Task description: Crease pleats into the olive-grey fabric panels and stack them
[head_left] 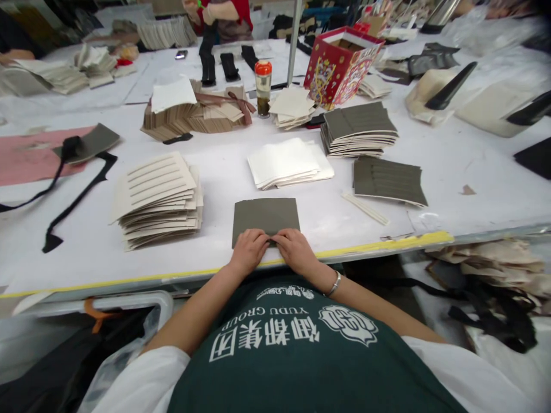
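"In the head view, what are the fingers doing?"

"Left hand (249,248) and right hand (296,248) both pinch the near edge of the grey sheet (266,213)."

"Where's that?"

"Near edge of the white table (219,183), between the pale stack (159,198) at left and the ribbed dark sheets (388,180) at right."

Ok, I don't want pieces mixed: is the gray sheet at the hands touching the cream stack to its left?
Apart: head view shows white table between gray sheet and cream stack.
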Action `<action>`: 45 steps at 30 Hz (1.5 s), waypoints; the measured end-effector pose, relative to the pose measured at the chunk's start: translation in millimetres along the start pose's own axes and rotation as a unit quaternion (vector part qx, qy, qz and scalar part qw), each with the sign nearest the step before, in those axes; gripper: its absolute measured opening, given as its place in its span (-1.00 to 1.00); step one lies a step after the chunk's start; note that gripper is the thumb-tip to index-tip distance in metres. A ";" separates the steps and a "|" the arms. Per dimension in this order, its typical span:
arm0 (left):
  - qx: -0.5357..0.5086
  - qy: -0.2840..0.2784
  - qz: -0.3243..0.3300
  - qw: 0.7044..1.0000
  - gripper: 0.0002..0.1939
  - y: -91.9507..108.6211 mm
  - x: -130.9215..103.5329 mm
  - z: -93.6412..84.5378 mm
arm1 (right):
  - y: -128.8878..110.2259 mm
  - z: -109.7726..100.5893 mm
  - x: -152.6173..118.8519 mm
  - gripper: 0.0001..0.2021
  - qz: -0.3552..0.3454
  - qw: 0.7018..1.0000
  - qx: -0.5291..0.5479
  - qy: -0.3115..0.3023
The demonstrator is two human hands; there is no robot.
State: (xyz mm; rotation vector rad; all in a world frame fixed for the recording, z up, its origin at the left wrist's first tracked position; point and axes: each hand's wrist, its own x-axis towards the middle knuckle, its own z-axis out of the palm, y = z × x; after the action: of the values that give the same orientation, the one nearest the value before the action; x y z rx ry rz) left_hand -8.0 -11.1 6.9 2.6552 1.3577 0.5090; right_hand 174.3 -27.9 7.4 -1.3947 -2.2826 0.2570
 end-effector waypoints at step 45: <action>0.057 -0.021 -0.040 0.997 -0.73 -21.4 56.8 -2.7 | 36.1 -6.5 45.9 -0.81 0.036 0.995 -0.088 -0.008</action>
State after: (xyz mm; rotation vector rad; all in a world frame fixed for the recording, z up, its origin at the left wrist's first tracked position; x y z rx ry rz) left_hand 5.5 47.1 17.8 2.6692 1.5178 0.3754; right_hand 188.2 29.0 12.2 -1.5689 -2.3178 0.0892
